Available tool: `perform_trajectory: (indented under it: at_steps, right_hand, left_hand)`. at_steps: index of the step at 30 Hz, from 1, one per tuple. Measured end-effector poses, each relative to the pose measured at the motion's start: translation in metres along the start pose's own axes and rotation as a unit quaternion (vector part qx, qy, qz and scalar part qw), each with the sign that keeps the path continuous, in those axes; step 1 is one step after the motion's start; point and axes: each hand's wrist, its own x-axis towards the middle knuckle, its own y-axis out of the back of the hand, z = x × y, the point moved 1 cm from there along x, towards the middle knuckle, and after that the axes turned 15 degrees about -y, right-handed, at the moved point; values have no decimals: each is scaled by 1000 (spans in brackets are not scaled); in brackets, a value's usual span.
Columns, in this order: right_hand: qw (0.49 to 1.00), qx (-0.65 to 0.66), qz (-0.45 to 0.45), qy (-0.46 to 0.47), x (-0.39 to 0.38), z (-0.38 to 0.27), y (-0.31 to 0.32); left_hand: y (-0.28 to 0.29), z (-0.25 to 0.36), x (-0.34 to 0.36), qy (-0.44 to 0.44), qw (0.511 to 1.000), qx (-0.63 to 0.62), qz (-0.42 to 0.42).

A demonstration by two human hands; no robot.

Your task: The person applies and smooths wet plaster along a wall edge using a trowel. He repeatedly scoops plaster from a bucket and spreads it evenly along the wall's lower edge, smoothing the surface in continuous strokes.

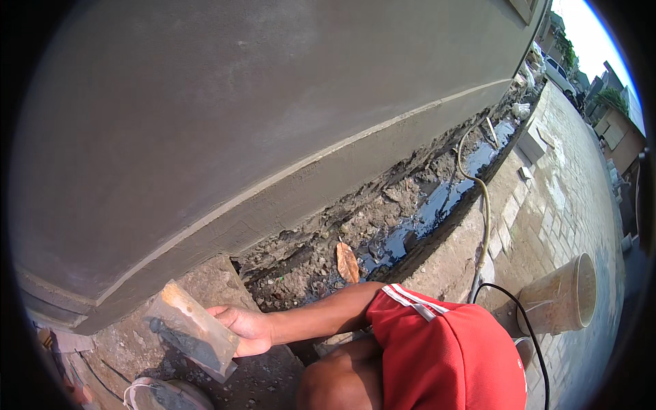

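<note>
My right hand reaches in from the right, past red cloth with white stripes. It is closed on the near right edge of a flat rectangular mortar-smeared board. A dark elongated shape lies across the board's face; whether it is a handle, mortar or shadow I cannot tell. Brownish staining shows along the board's upper edge. The board is tilted above rough, cement-spattered ground, close to the foot of a grey plastered wall. Below it, a bucket is partly cut off by the lower edge. My left hand is out of view.
A muddy ditch with dark water runs along the wall; a dry brown leaf lies there. A hose crosses its edge. At right are a dirty bucket, a black cable and a paved lane with a parked car.
</note>
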Motion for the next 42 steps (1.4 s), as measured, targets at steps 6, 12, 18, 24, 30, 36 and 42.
perform_trajectory:
  at_steps: [6,12,18,24,30,36,42]
  right_hand:
    - [992,-35,8,124,-87,-48,-9]
    - [963,-92,37,251,-166,-86,-21]
    - [928,-111,64,349,-229,-107,-25]
    - [902,-130,56,409,-268,-125,-40]
    - [873,-120,60,469,-307,-142,-40]
    - [814,-89,94,566,-368,-149,-38]
    - [774,-91,109,617,-412,-181,-12]
  left_hand:
    - [-40,58,42,-84,990,52,-101]
    - [-66,99,67,-144,970,93,-170]
    - [-96,136,85,-214,942,118,-231]
    - [-113,159,90,-264,916,137,-270]
    - [-121,163,89,-296,894,154,-300]
    - [-123,157,74,-370,846,198,-330]
    - [-144,171,70,-359,834,178,-379]
